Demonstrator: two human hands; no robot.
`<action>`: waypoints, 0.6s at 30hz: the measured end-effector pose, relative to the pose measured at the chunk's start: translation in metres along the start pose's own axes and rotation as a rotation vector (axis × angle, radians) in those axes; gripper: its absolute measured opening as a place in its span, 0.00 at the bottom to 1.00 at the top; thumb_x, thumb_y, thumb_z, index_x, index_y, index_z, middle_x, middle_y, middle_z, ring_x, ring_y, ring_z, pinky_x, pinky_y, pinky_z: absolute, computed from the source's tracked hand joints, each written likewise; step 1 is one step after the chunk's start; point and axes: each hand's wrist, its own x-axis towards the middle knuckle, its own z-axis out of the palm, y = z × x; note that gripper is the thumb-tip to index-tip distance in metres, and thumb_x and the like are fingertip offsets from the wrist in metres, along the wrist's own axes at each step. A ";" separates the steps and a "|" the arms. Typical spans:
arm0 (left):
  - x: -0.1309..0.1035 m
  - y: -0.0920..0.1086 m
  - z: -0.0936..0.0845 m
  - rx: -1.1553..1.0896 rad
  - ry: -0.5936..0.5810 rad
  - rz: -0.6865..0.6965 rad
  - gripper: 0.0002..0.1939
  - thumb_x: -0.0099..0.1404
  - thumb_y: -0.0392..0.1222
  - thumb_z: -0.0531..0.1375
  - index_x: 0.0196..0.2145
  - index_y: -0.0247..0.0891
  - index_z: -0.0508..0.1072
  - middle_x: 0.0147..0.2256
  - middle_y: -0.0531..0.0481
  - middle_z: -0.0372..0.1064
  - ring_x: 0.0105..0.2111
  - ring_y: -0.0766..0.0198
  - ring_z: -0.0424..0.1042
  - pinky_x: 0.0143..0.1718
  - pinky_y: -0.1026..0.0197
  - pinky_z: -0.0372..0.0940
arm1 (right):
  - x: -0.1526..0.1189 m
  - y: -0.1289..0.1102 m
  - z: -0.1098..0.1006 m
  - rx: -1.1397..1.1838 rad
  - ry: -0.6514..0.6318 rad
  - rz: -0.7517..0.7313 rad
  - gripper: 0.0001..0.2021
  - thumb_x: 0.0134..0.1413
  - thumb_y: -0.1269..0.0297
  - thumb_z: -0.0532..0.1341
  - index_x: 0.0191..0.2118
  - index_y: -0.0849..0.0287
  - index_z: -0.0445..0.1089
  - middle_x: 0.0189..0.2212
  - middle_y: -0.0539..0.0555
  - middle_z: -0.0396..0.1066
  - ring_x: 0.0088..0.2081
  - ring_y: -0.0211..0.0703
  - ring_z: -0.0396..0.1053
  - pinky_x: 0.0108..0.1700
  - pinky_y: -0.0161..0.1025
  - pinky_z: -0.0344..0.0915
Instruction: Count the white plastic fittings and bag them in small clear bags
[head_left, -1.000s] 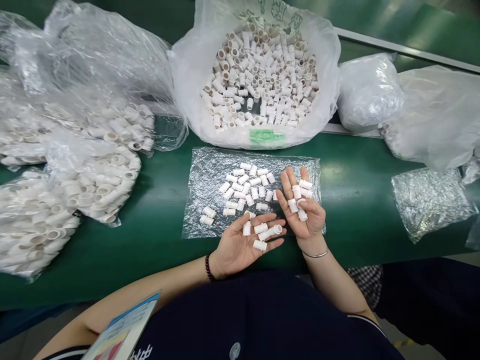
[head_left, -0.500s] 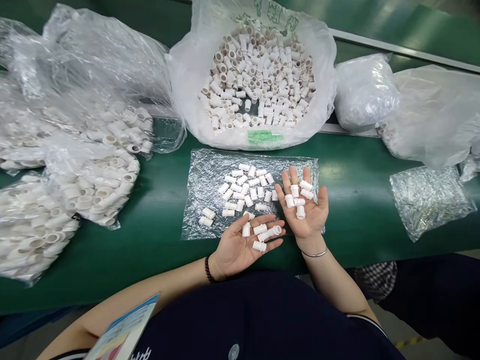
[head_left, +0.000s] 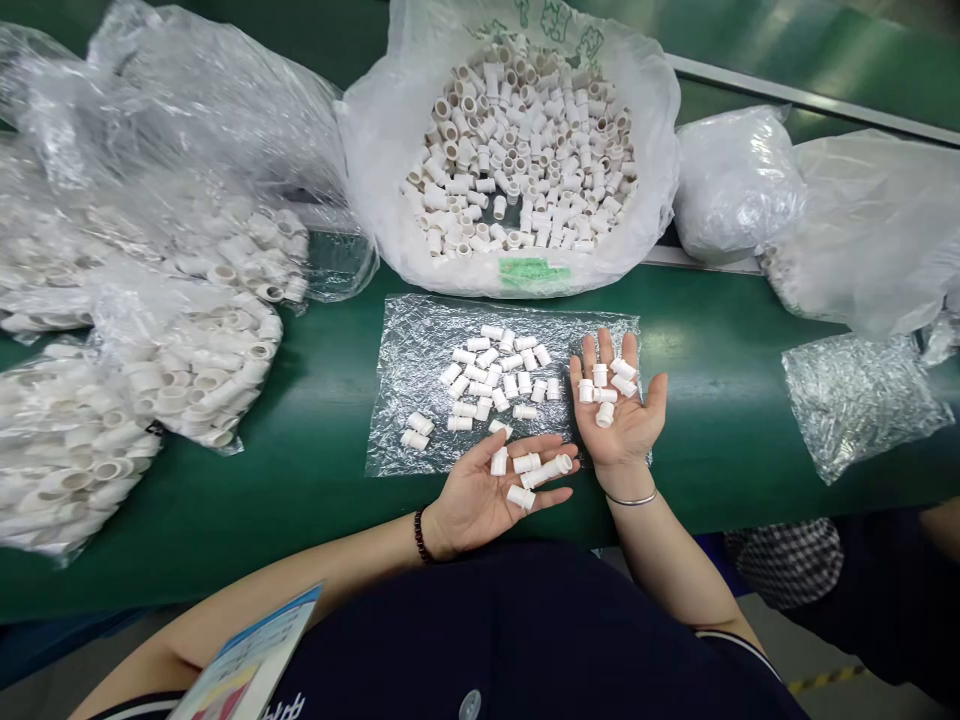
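Note:
My left hand point(head_left: 484, 490) is palm up with its fingers stretched out, and several short white plastic pipe fittings point(head_left: 526, 463) lie across its fingers. Beside it on the right, my right hand point(head_left: 619, 425) is also turned up, fingers spread, carrying several more white pipe fittings point(head_left: 604, 394) on the palm and fingers. Just beyond both hands, a loose group of the same fittings point(head_left: 493, 376) rests on a flat clear plastic bag point(head_left: 409, 350). Two fittings point(head_left: 418, 432) lie apart at the left of that bag.
At the back, a large open plastic sack point(head_left: 367, 190) holds many fittings. Filled clear bags point(head_left: 187, 370) crowd the left. On the right lie a bundled plastic bag point(head_left: 739, 185), a whitish sack point(head_left: 877, 220) and flat clear bags point(head_left: 862, 400). A green work surface point(head_left: 322, 420) runs beneath.
My right hand has shifted slightly right, away from the left hand, with the fittings still on it. The left hand stays nearly in place. At the lower right, a person's dark clothing has shifted.

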 end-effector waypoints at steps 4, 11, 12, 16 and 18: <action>0.000 -0.001 0.000 0.003 -0.001 -0.003 0.28 0.73 0.52 0.46 0.52 0.25 0.73 0.56 0.33 0.68 0.58 0.47 0.66 0.59 0.46 0.58 | 0.001 0.002 0.000 -0.001 0.029 -0.028 0.23 0.62 0.42 0.48 0.51 0.46 0.71 0.59 0.47 0.66 0.62 0.41 0.62 0.67 0.50 0.53; 0.004 -0.001 -0.001 0.007 0.035 -0.009 0.30 0.74 0.51 0.43 0.52 0.24 0.73 0.55 0.34 0.69 0.57 0.47 0.67 0.57 0.44 0.61 | 0.003 0.006 -0.001 -0.086 0.077 -0.097 0.25 0.63 0.42 0.46 0.51 0.47 0.73 0.58 0.47 0.68 0.62 0.40 0.63 0.67 0.48 0.52; 0.004 -0.001 -0.001 0.007 0.043 -0.006 0.30 0.74 0.51 0.42 0.52 0.23 0.73 0.55 0.34 0.70 0.56 0.47 0.67 0.57 0.44 0.61 | 0.003 0.007 -0.001 -0.103 0.074 -0.116 0.25 0.63 0.42 0.45 0.51 0.47 0.73 0.58 0.47 0.68 0.62 0.40 0.63 0.67 0.47 0.52; 0.006 -0.001 -0.003 0.005 0.054 -0.002 0.30 0.74 0.51 0.42 0.54 0.23 0.72 0.55 0.34 0.69 0.56 0.47 0.67 0.57 0.43 0.61 | 0.002 0.009 0.000 -0.185 0.065 -0.197 0.27 0.64 0.43 0.43 0.49 0.47 0.74 0.57 0.47 0.69 0.63 0.39 0.61 0.68 0.46 0.50; 0.006 -0.001 -0.004 0.001 0.049 -0.001 0.30 0.74 0.51 0.42 0.54 0.24 0.71 0.56 0.34 0.69 0.57 0.48 0.67 0.58 0.43 0.60 | 0.001 0.010 0.000 -0.260 0.067 -0.255 0.28 0.64 0.44 0.41 0.50 0.47 0.74 0.56 0.47 0.70 0.63 0.38 0.60 0.69 0.46 0.48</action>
